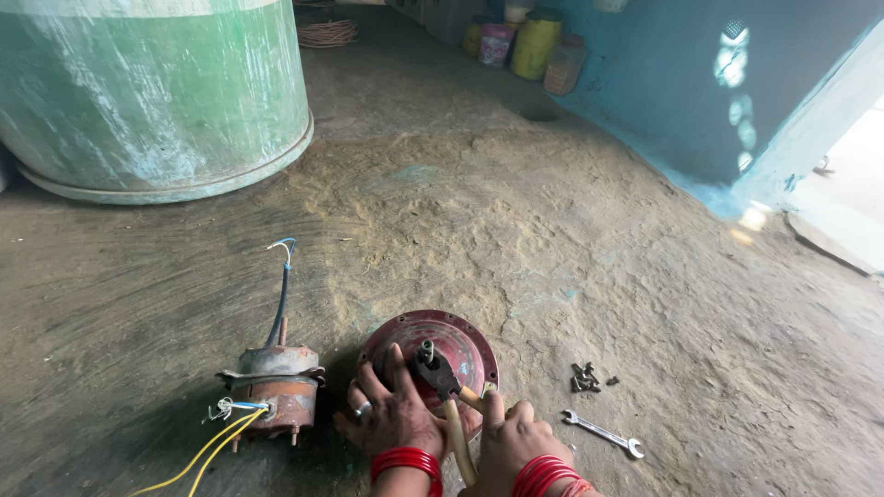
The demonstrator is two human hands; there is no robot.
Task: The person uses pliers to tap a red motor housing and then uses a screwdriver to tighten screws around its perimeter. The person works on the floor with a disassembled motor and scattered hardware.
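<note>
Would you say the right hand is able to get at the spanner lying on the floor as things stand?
Probably yes, but not at once: the right hand is gripping the pliers on the red cover. The spanner lies just to its right on bare floor, with nothing between.

forearms above the red bangles lost below the bottom edge. lower part of the round red metal motor cover [458, 339] hidden under the left hand [394, 414]. yellow wires [216, 448] cut off at the bottom edge. small dark pile of screws [586, 377] too tiny to count.
</note>
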